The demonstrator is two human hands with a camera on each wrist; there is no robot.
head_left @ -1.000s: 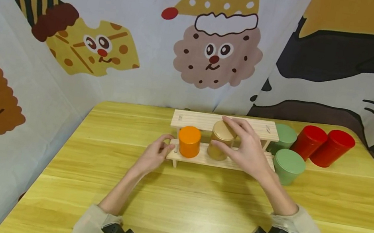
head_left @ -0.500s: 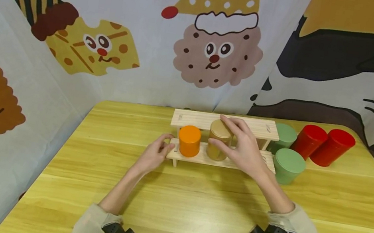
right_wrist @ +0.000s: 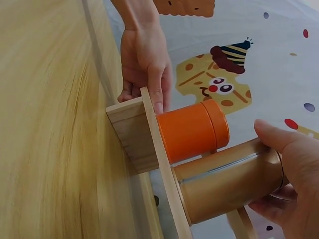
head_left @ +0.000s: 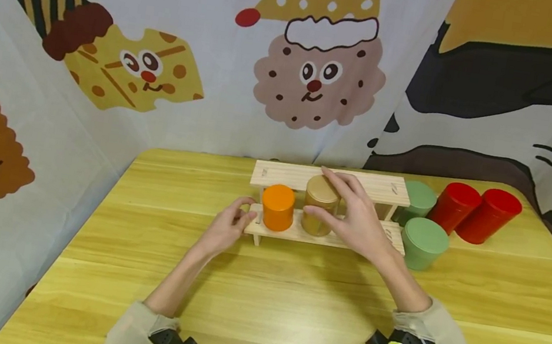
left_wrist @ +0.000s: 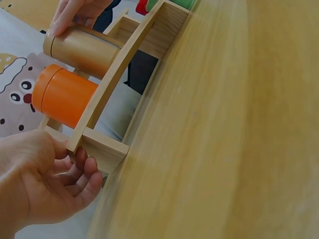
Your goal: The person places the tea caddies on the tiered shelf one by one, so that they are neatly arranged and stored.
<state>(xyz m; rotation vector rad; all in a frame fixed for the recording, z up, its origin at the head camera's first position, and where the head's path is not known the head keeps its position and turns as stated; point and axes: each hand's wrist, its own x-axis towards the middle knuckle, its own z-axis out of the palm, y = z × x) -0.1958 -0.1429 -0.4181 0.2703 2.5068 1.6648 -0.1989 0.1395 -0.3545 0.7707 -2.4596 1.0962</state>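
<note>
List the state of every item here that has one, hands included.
Orange canister: upright, lid on, on the lower shelf.
Gold canister: upright, closed, held.
Wooden rack: standing, held at its left end.
Front green canister: upright, unheld.
Rear green canister: upright, partly hidden.
Red canisters: standing, unheld.
Left hand: pinching the rack.
Right hand: gripping the gold canister.

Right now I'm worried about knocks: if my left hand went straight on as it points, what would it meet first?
Past the pale wooden rack it pinches, your left hand would probably meet the orange cylindrical canister first, though the depth is hard to judge.
</note>
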